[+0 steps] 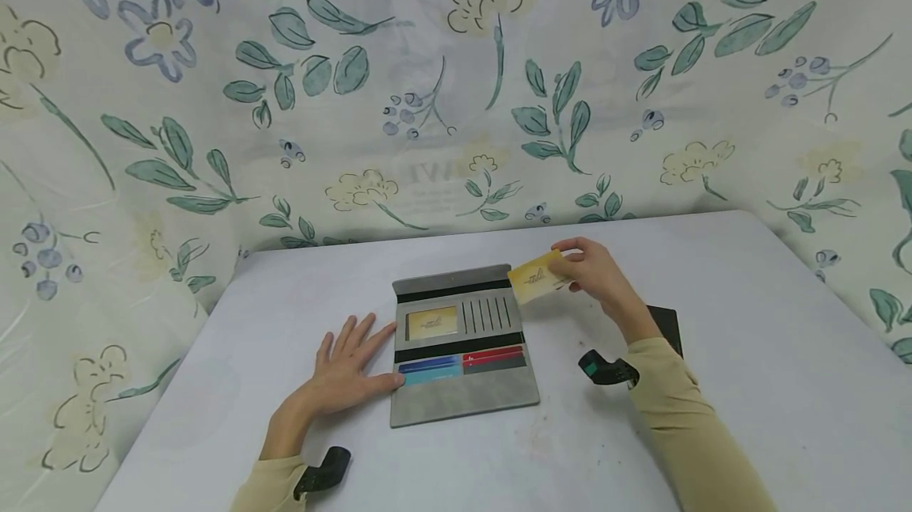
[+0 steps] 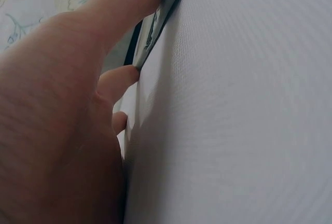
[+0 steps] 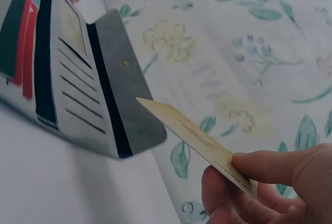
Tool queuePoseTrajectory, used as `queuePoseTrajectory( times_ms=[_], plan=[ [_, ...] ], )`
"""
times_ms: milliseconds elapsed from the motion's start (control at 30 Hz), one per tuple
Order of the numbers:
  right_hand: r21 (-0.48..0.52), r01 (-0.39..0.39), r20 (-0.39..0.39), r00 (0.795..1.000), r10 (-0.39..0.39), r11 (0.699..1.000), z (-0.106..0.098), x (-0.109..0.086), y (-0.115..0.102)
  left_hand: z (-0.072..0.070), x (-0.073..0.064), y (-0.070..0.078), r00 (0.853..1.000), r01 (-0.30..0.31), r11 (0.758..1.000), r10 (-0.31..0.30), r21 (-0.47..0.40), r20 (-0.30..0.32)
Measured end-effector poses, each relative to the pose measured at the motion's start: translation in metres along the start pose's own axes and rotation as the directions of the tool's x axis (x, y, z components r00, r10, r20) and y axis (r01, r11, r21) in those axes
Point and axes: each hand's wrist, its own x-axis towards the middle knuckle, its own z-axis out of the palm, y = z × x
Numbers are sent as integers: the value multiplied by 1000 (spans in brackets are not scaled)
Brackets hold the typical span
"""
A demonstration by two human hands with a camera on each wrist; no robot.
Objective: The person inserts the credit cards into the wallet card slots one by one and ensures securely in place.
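A grey wallet [image 1: 492, 393] lies unfolded on the white table. Blue and red cards [image 1: 492, 355] sit in its lower slots, and a yellow card [image 1: 431, 323] shows in its window pocket. My left hand [image 1: 349, 373] is spread flat at the wallet's left side, thumb and a fingertip touching its edge. Between thumb and fingers, my right hand [image 1: 594, 271] pinches a gold-yellow card [image 3: 194, 136] with dark script on it. That card is held at the wallet's upper right corner, beside a row of several narrow slits [image 3: 78, 86].
A dark flat object [image 1: 666, 326] lies on the table, partly hidden behind my right forearm. Black wrist cameras [image 1: 324, 471] are strapped to both wrists. Behind the white table [image 1: 784, 385] hangs a floral-patterned sheet [image 1: 427, 100].
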Motion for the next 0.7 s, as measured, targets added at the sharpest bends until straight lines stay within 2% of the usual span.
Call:
queuePoseTrajectory(
  times_ms=[433, 700],
  plan=[
    [82, 16, -30, 999, -14, 996, 34, 0, -6, -1, 0, 2, 1000, 13, 1000, -13, 5, 12],
    [60, 2, -86, 996, 3, 998, 56, 0, -6, -1, -1, 2, 1000, 13, 1000, -13, 4, 9]
  ],
)
